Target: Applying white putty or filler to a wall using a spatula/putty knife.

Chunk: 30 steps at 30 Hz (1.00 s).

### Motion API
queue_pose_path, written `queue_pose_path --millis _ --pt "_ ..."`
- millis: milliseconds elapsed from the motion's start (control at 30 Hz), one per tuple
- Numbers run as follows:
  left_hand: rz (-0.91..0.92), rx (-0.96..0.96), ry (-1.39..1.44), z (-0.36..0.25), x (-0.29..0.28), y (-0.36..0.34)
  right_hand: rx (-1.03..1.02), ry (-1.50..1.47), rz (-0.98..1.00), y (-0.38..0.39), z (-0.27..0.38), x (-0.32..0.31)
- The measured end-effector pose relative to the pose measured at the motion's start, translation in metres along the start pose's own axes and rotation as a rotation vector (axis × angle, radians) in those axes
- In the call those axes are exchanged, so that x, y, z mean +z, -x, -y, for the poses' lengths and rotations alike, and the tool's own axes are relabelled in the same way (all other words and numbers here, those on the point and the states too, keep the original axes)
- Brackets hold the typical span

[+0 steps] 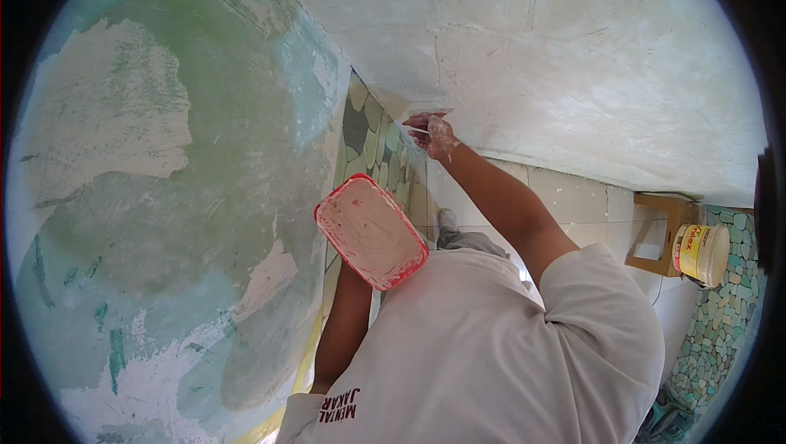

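A red-rimmed rectangular tub [371,233] of pale pinkish putty rests on my left hand, which is hidden beneath it; only my left forearm [344,325] shows. My right hand [435,134] reaches out to the pale wall [573,92], low down near the corner. Its fingers are closed on a putty knife, whose thin blade [432,111] lies close to the wall surface. White smears of putty coat the fingers and wrist.
On the left is a blue-green wall [237,133] with patches of putty. Green stone-pattern tile [372,137] runs below it to the corner. At right, a yellow-and-white bucket [702,254] is next to a brown stool-like piece [659,235], by pebble-pattern flooring [720,321].
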<state>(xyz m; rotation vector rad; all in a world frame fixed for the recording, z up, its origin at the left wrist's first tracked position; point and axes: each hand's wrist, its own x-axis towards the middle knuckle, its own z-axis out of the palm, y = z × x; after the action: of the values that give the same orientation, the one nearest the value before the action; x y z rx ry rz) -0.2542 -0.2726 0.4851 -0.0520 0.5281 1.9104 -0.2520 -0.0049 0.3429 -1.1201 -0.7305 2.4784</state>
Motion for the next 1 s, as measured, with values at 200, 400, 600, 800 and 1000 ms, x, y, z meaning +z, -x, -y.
queue_pose_path --millis 200,400,600,800,1000 --pt "0.105 -0.074 -0.033 0.015 -0.001 0.002 0.031 -0.038 -0.061 -0.034 0.023 0.003" --pt "-0.172 -0.01 -0.024 0.026 -0.025 0.029 -0.243 -0.255 0.119 0.003 0.047 0.031" --pt "-0.042 0.005 0.039 0.005 -0.03 0.091 -0.347 -0.144 0.196 0.112 0.038 0.105" --pt "-0.109 0.062 -0.039 -0.022 -0.014 0.168 -0.243 -0.215 0.1 0.133 -0.036 0.102" --pt "0.058 -0.048 0.123 -0.016 -0.039 0.196 -0.047 -0.225 0.048 0.048 -0.015 0.049"
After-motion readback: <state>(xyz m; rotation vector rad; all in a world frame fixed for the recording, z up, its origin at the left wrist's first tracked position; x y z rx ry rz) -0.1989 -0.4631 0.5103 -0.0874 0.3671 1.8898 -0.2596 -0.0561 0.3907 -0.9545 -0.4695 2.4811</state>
